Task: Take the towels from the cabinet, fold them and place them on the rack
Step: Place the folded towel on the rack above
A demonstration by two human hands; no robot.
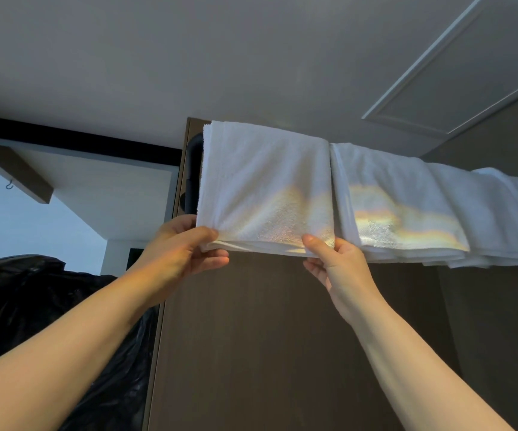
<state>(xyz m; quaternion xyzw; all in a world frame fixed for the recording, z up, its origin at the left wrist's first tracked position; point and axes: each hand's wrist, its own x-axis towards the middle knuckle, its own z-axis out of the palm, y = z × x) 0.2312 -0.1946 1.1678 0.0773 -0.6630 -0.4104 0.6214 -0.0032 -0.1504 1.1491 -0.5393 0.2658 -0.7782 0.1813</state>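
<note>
A folded white towel (263, 181) hangs over the black rack bar (193, 169), high on the brown wall. My left hand (183, 250) pinches its lower left corner and my right hand (338, 262) pinches its lower right corner. To the right, other folded white towels (422, 206) hang side by side on the same rack, touching the one I hold. Only the rack's curved left end shows; the rest is hidden under the towels.
A black plastic bag (33, 306) bulges at the lower left. A brown wall panel (267, 337) stands below the towels. A pale shelf or overhang (102, 194) with a small hook (9, 185) is at the left. A white panelled door (469, 66) is at the upper right.
</note>
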